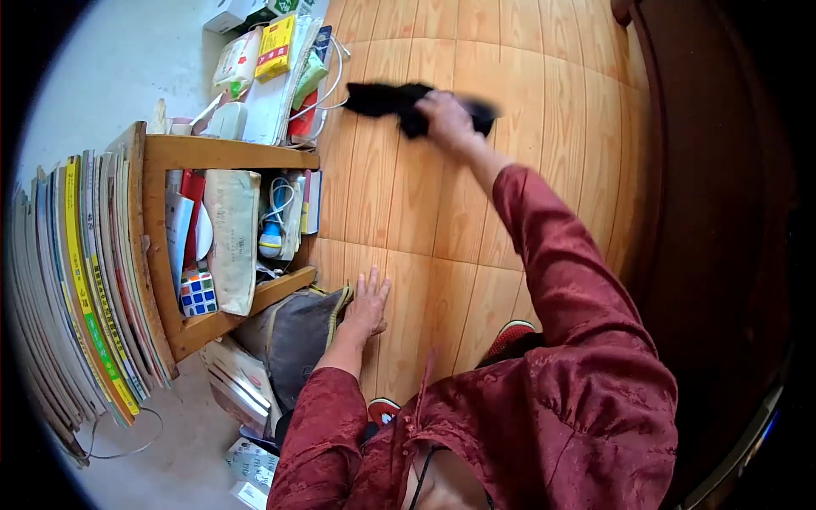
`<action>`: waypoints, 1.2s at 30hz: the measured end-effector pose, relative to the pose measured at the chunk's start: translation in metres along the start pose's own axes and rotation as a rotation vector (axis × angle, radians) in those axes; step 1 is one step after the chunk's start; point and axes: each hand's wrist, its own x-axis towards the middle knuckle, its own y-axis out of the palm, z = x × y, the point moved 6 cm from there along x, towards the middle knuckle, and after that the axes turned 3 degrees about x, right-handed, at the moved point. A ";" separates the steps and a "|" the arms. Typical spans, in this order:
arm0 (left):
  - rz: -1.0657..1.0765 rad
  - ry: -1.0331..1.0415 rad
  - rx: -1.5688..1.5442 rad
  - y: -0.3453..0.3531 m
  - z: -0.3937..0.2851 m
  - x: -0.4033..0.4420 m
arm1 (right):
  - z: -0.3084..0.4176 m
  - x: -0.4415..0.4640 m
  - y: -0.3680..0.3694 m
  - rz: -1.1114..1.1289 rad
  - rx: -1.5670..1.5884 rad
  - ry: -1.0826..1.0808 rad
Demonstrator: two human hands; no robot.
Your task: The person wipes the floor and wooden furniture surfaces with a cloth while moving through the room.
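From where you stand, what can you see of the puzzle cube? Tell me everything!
The puzzle cube has small squares in colours like blue, white, green and orange-red. They are mixed up, so it isn't solved. It looks like plastic. It sits a bit tilted inside the wooden frame, low in its opening, right beside the long off-white pouch. I can't tell if those two touch. Nobody is holding it, and its back is hidden.

Along the left edge of our floor (pixel 382 204) we have a shelf (pixel 229 153), with magazines (pixel 98 280) outside its left side and a bag (pixel 297 340) before it. Inside, a cube (pixel 198 293) sits near left, a pouch (pixel 231 242) and bulb (pixel 270 240) rightward. Behind are papers (pixel 272 102), left of our cloth (pixel 387 99).
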 end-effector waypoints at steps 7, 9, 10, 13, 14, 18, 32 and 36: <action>-0.046 0.020 0.002 0.006 0.005 0.002 | 0.023 -0.071 -0.096 -0.045 0.171 -0.211; -0.033 0.019 -0.009 0.003 0.004 0.001 | 0.072 -0.147 -0.098 0.080 0.064 -0.316; -0.033 0.019 -0.005 0.004 0.003 0.002 | 0.094 -0.186 -0.095 0.285 0.079 -0.291; -0.050 0.022 0.015 0.010 0.007 0.007 | 0.125 -0.336 -0.038 0.440 0.108 -0.392; -0.057 0.029 0.008 0.010 0.007 0.006 | 0.138 -0.354 -0.058 0.402 0.153 -0.522; -0.056 0.035 -0.009 0.009 0.006 0.005 | 0.093 -0.330 -0.066 0.297 0.192 -0.536; -0.022 -0.036 -0.020 -0.001 0.001 0.001 | -0.078 -0.049 -0.151 -0.185 -0.224 -0.157; -0.017 -0.034 -0.005 0.002 0.003 0.003 | -0.002 -0.148 -0.141 -0.153 -0.201 -0.350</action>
